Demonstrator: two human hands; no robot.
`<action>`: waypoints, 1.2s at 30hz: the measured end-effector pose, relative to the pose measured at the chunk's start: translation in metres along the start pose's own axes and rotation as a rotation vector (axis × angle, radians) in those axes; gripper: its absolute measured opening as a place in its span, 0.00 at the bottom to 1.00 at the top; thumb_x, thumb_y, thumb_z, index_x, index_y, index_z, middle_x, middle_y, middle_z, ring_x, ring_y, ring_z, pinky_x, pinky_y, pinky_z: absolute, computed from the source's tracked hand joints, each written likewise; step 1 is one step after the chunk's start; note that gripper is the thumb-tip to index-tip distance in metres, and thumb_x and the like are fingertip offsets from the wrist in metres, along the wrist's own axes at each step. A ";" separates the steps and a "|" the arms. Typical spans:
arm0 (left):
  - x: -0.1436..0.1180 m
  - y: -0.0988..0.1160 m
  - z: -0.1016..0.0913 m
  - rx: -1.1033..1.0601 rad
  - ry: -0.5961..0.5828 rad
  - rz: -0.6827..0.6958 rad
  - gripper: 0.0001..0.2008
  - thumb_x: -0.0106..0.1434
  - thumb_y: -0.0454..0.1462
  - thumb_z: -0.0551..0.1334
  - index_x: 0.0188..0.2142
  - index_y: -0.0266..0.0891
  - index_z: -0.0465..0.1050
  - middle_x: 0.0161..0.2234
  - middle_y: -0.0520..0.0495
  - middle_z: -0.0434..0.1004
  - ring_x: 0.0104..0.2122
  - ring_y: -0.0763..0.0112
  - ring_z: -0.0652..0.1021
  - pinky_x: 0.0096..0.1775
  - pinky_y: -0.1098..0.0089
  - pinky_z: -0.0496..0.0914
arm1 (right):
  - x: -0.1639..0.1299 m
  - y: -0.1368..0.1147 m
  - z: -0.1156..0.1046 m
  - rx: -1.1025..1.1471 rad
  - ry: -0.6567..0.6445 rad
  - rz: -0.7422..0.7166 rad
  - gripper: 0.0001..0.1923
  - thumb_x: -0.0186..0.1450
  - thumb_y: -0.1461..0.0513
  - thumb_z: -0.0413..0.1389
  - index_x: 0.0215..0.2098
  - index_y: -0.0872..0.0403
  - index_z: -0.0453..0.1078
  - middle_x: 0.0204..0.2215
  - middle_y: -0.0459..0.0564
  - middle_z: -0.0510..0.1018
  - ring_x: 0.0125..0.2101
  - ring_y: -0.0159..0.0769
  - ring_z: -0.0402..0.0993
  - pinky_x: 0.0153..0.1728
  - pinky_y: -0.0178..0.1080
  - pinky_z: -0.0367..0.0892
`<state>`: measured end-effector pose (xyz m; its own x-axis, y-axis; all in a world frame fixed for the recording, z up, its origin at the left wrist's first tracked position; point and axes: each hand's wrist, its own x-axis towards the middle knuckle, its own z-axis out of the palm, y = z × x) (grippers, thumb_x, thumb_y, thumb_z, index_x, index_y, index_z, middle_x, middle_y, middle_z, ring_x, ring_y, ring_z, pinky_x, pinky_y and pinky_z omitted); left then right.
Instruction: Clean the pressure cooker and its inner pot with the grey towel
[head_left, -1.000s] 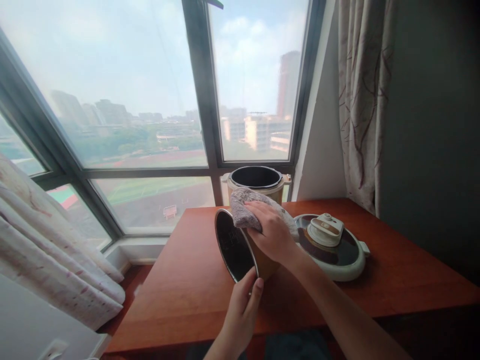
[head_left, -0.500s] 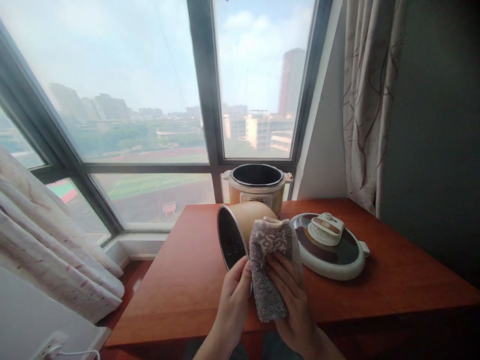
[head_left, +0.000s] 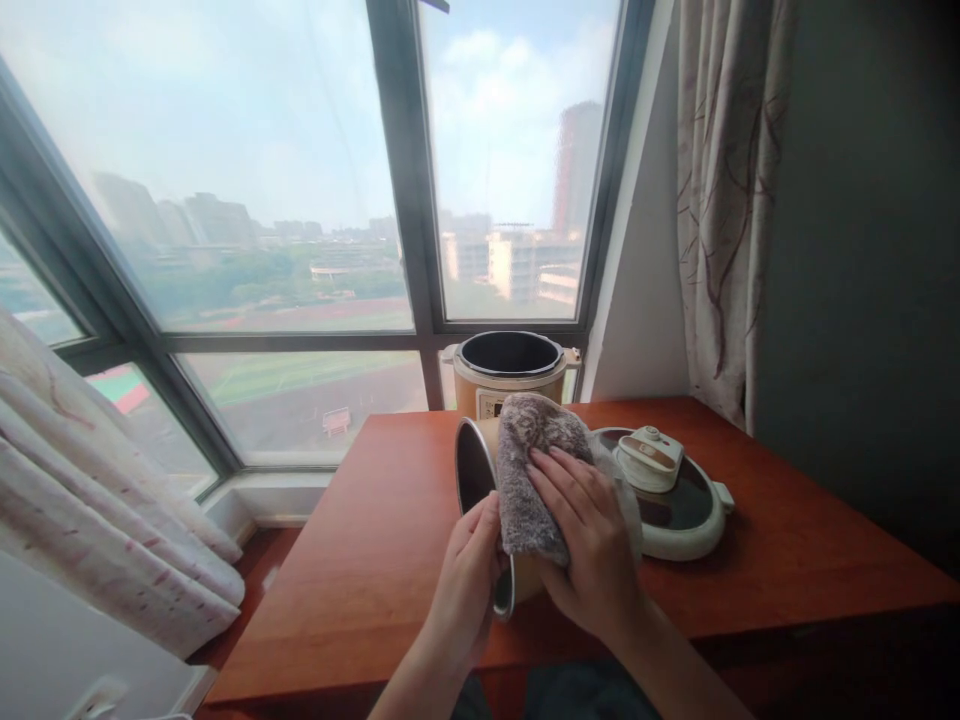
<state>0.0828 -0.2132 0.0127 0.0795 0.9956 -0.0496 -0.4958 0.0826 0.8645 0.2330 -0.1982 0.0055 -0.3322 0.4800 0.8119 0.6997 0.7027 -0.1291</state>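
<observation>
An inner cooker pot [head_left: 474, 468], gold outside and dark inside, is tipped on its side with its mouth facing left. My left hand [head_left: 466, 575] is closed on the near part of its rim. My right hand [head_left: 592, 535] presses a grey-brown patterned cloth [head_left: 534, 475] onto the pot's outer side, fingers laid over the cloth. Most of the pot's outer wall is hidden behind the cloth and hand. Behind the pot stands the gold and white electric cooker body [head_left: 469, 388], its top uncovered. To the right lies the round white cooker lid [head_left: 686, 535] with a dark glossy centre.
The reddish wooden table [head_left: 360, 540] has its near edge just in front of my forearms. Large windows [head_left: 285, 180] rise behind it. Curtains [head_left: 724, 200] hang at both sides, and a wall socket [head_left: 97, 700] sits at the lower left.
The cloth and my right hand have moved up and over the pot's side. The pot has turned and shifted slightly right, so its lower rim now shows. My left hand keeps its grip.
</observation>
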 end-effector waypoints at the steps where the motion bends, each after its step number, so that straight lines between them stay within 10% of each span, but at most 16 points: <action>1: -0.001 -0.005 -0.002 0.035 0.005 0.009 0.22 0.57 0.53 0.68 0.39 0.36 0.80 0.31 0.46 0.79 0.34 0.64 0.77 0.41 0.68 0.71 | 0.013 0.004 -0.002 0.016 -0.024 0.016 0.33 0.64 0.59 0.53 0.66 0.55 0.59 0.63 0.56 0.67 0.63 0.53 0.59 0.62 0.58 0.55; 9: -0.015 -0.039 -0.022 0.461 -0.061 0.177 0.20 0.62 0.51 0.65 0.43 0.38 0.82 0.38 0.43 0.82 0.42 0.57 0.76 0.46 0.68 0.69 | 0.091 0.019 0.004 0.058 -0.163 0.161 0.18 0.62 0.63 0.56 0.51 0.53 0.74 0.50 0.55 0.79 0.52 0.47 0.72 0.57 0.51 0.64; 15: -0.013 -0.040 -0.021 0.374 0.038 0.209 0.21 0.58 0.53 0.67 0.37 0.37 0.83 0.30 0.45 0.78 0.34 0.61 0.73 0.42 0.68 0.70 | 0.099 0.020 0.021 0.096 -0.193 0.120 0.21 0.63 0.63 0.56 0.55 0.55 0.72 0.54 0.54 0.77 0.56 0.47 0.69 0.60 0.51 0.61; 31: -0.006 -0.020 -0.024 0.050 0.007 0.018 0.20 0.58 0.53 0.68 0.32 0.36 0.76 0.24 0.51 0.73 0.27 0.72 0.70 0.30 0.75 0.65 | -0.096 -0.002 0.041 0.038 -0.003 -0.140 0.31 0.70 0.55 0.41 0.68 0.57 0.57 0.64 0.57 0.67 0.67 0.54 0.55 0.62 0.60 0.57; 36: -0.008 -0.010 -0.018 0.056 0.001 -0.005 0.19 0.57 0.51 0.70 0.30 0.36 0.75 0.24 0.52 0.72 0.27 0.74 0.71 0.31 0.76 0.65 | -0.106 -0.004 0.041 -0.034 0.015 -0.166 0.30 0.68 0.57 0.43 0.67 0.56 0.59 0.62 0.55 0.69 0.66 0.53 0.57 0.62 0.58 0.58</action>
<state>0.0718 -0.2211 -0.0046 0.0809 0.9952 -0.0549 -0.4466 0.0854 0.8907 0.2394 -0.2299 -0.1034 -0.4354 0.3506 0.8292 0.6572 0.7533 0.0265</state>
